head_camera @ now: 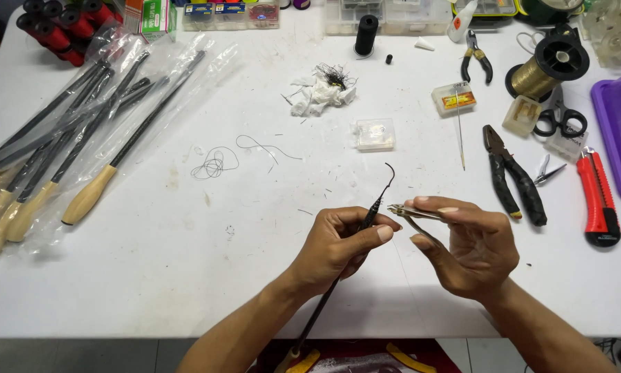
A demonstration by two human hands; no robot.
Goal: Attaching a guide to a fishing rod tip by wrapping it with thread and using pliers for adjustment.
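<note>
In the head view, the left hand (pixel 338 245) pinches a thin black rod (pixel 355 242) between thumb and fingers (pixel 383 231), closed firmly round it just below its tip, where a curved black wire end (pixel 390 176) rises above the grip. The rod's lower length runs down past the wrist and off the near edge of the white surface (pixel 186 276). The right hand (pixel 473 245) holds small metal nippers (pixel 411 212), its fingers wrapped narrow round the handles, the nose pointing at the rod just beside the left thumb.

Judging from this, the cut goes best with the rod kept steady in the left pinch, the nipper nose set square and close to the wrapped part, and the blades closed only once they sit clear of the left thumb.

Beyond the fingers lie a loose coil of black thread (pixel 214 164), a small clear box (pixel 375 134) and crumpled white tissue (pixel 319 93). To the right of the right hand lie black pliers (pixel 514 176) and a red utility knife (pixel 598 200). Far left, bagged rods with pale handles (pixel 55 152). Nothing stands between the two hands.
</note>
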